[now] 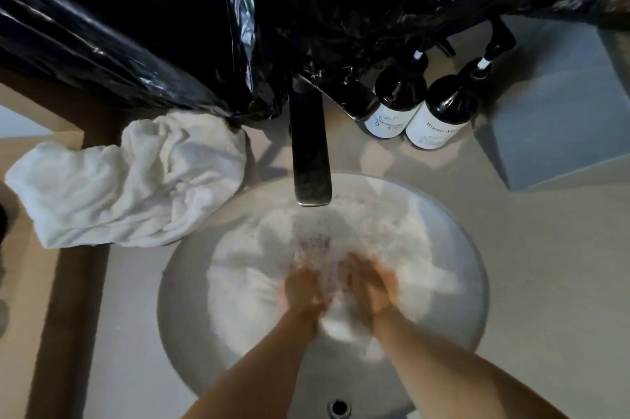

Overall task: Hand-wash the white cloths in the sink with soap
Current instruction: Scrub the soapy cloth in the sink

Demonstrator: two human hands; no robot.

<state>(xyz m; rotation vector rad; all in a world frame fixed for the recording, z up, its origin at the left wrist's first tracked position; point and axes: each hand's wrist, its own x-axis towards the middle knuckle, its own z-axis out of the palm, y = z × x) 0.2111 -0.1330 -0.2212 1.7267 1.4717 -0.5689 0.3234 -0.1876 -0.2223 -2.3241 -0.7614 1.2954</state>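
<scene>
Both hands in the sink, blurred, on a soapy white cloth

Left hand [304,289] and right hand [371,285] lie side by side on the wet cloth [402,241] in the round sink [177,309] under the faucet [310,149]; their grip cannot be told. Another white cloth [129,179] sits crumpled on the counter [545,282] toward its left edge.

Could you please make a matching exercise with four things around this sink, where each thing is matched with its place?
Things:
1. crumpled white cloth
2. two dark pump bottles with white labels
3. grey box
4. wet white cloth in foam

Places:
A. far right of the counter
B. inside the round white sink basin, under the hands
C. on the counter, left of the dark metal faucet
D. just right of the faucet

Pairs: 1-C, 2-D, 3-A, 4-B
</scene>
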